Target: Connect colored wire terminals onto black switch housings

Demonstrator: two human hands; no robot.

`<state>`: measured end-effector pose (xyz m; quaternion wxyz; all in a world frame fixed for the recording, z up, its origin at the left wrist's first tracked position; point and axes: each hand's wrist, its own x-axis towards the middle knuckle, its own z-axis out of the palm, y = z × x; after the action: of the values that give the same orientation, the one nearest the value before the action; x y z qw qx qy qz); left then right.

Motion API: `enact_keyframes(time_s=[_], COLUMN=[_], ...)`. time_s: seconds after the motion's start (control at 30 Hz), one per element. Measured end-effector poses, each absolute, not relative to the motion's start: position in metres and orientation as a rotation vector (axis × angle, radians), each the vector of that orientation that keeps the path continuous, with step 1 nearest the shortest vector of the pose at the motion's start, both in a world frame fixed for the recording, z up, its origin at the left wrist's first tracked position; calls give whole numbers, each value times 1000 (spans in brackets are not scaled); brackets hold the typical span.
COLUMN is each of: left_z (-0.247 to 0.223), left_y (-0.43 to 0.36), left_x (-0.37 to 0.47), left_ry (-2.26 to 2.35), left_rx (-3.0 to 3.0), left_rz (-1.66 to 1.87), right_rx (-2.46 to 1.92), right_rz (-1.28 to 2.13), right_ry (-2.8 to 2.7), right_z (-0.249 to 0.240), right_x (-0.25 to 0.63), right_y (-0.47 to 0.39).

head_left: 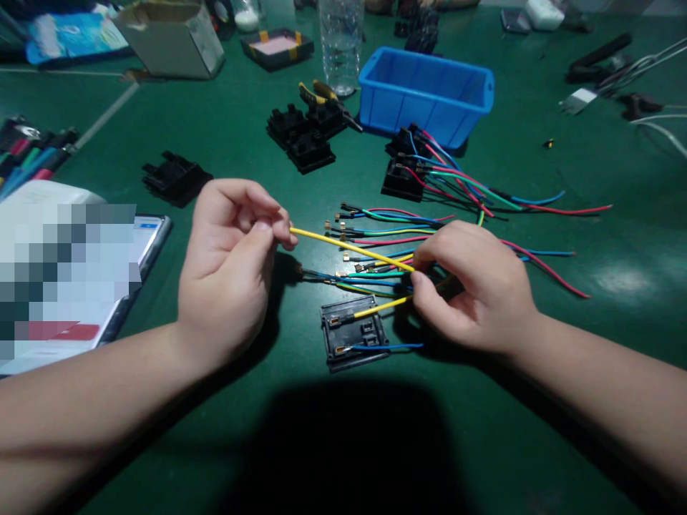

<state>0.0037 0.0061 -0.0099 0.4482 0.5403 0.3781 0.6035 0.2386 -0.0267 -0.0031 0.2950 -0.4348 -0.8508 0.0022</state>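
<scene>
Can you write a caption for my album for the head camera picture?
Two hands stretch a yellow wire above a green table.

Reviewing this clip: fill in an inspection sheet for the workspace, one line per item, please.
Surface: green table, dark shadow across its near part
Job's things: black housing with a short blue wire and a yellow wire leading off it; more black housings beyond
Clutter: blue bin, yellow-handled pliers, clear bottle, cardboard box, device with a lit screen
Hands: left hand and right hand pinch a yellow length; whether it is the housing's wire, cannot tell
Cables: loose multicoloured wires beyond the near housing; white plug at far right
Surroundings: far edge too dark to tell
</scene>
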Motion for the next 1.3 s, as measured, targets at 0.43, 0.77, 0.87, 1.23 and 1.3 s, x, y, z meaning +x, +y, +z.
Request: enact_keyframes(time_s=[0.43,0.77,0.87,1.23,1.3], left_z=[-9,-21,-25,-21,-21], left_y=[6,16,20,18,18], left_x=[4,-1,-3,0,0], left_ry=[917,720,703,732,727], left_rx=[1342,1384,1353,1200,1189], left_rz=[1474,1545,1551,1512,1514], right_rx=[-1125,-1134,-1141,-1166,-1165], right_rz=[45,12,5,21,22], right_ry=[-2270,-2230,-2196,-2141,-2143], right_z=[-3,-2,-3,-4,-4], right_x=[239,239,238,239,239], right_y=[-27,-27,-27,-26,-26])
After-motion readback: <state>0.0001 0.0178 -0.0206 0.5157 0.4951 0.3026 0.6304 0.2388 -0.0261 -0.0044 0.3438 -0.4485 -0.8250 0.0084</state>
